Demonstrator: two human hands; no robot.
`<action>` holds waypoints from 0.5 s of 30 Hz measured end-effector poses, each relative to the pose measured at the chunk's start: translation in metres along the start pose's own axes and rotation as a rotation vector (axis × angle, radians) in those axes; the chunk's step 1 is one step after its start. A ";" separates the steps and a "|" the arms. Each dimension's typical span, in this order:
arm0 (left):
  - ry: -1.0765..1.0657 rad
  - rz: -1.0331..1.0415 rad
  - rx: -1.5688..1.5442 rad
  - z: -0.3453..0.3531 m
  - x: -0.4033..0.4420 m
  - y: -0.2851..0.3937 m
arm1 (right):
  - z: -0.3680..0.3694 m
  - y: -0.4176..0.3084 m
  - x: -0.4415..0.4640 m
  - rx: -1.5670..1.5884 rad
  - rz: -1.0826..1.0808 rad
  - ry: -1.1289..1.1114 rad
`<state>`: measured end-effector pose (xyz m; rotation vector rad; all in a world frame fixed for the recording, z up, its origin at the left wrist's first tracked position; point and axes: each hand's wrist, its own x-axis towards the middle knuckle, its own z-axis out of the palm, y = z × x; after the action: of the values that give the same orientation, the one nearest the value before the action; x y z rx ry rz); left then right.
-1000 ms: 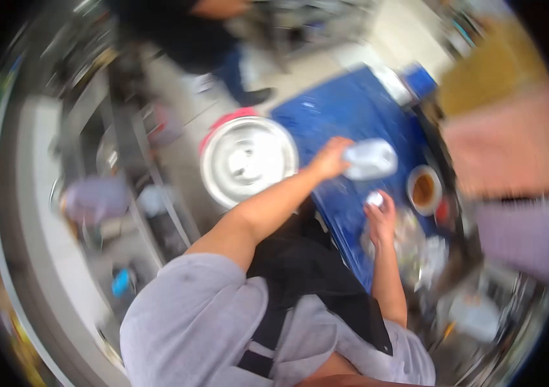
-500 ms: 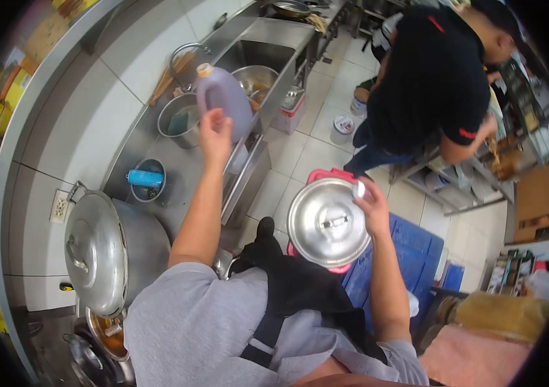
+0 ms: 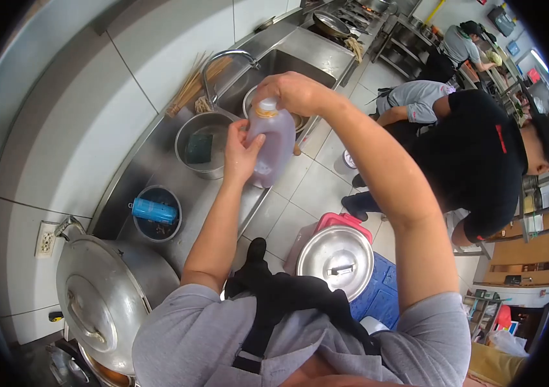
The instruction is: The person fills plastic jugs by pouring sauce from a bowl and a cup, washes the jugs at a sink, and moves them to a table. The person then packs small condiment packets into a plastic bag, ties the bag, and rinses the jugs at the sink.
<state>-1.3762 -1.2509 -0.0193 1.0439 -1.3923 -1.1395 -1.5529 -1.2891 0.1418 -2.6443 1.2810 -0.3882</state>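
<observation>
A large translucent plastic jug with pale purple contents stands tilted slightly at the sink counter's front edge. My left hand is closed around its handle side. My right hand reaches across from the right, its fingers closed on the white cap at the jug's mouth. Whether the cap sits fully on the neck I cannot tell. Beside the jug is a steel pot with a dark green scouring pad inside. Nearer me, a blue can lies across a small metal container.
A big lidded aluminium pot stands at left. The faucet arches over the sink. A steel lid covers a pink container on the floor side. A co-worker in black bends at right; others work farther back.
My right hand has moved from above the steel lid to the jug's mouth, carrying the white cap. My left hand has closed on the jug. The view has shifted; the co-worker appears farther right.
</observation>
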 end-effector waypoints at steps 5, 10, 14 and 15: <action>-0.077 -0.011 -0.045 -0.001 0.003 -0.003 | -0.003 -0.003 0.017 0.010 -0.102 -0.195; -0.051 0.012 -0.122 0.004 0.002 -0.009 | -0.011 -0.044 0.022 -0.346 0.437 -0.266; -0.059 0.016 -0.056 0.002 0.006 -0.018 | -0.031 -0.044 0.020 -0.319 0.648 -0.312; -0.058 0.022 -0.011 0.001 0.006 -0.022 | -0.019 -0.026 0.009 -0.222 0.315 -0.173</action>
<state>-1.3776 -1.2609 -0.0395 0.9926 -1.4380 -1.1676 -1.5338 -1.2809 0.1684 -2.5115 1.7296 0.0305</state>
